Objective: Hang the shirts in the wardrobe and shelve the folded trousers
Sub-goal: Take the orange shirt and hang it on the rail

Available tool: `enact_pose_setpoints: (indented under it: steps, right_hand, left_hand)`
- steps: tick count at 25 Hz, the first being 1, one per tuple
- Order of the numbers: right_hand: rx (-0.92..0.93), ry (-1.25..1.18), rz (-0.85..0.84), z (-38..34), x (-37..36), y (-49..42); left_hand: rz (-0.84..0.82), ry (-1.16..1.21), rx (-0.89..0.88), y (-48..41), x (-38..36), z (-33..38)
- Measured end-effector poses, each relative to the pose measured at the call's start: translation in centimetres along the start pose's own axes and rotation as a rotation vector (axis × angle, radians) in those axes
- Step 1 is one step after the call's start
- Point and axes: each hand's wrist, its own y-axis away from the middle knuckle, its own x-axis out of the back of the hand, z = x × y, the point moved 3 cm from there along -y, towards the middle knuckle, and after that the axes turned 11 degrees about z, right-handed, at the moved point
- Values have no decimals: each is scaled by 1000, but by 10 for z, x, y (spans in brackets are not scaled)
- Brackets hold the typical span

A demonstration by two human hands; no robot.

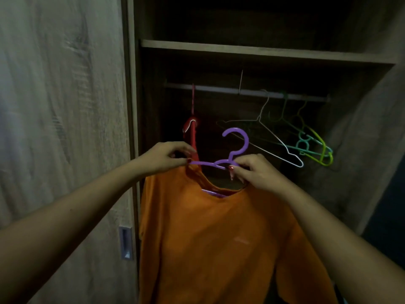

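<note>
Pinching purple hanger [235, 148] inside orange shirt [210, 233] collar: left hand [166, 157], right hand [255, 172].

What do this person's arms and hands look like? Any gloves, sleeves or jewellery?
Both arms are bare as far as the picture reaches, with no sleeves and no gloves. The left hand and right hand have longish nails painted red. No watch, bracelet or ring shows, though the light is dim.
</note>
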Motion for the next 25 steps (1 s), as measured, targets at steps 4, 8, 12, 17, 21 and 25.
enact_pose_setpoints:
  steps: [4, 8, 12, 17, 21, 25]
  right_hand:
    - [6, -42, 41, 1, 25, 4]
    - [-140, -41, -134, 23, 62, 14]
    - [-315, -102, -272, 40, 105, 44]
    - [-470, -191, -36, 34, 125, 51]
    - [-563, -111, 17, 20, 155, 38]
    - [-630, -28, 100, 6, 169, 5]
  left_hand:
    - [-71, 49, -57, 13, -16, -11]
    - [95, 235, 38, 7, -29, -10]
    - [134, 275, 124, -12, -29, -12]
    - [154, 280, 235, -39, -46, -15]
    - [155, 153, 484, -44, -51, -38]
    - [136, 147, 558, -41, -44, -57]
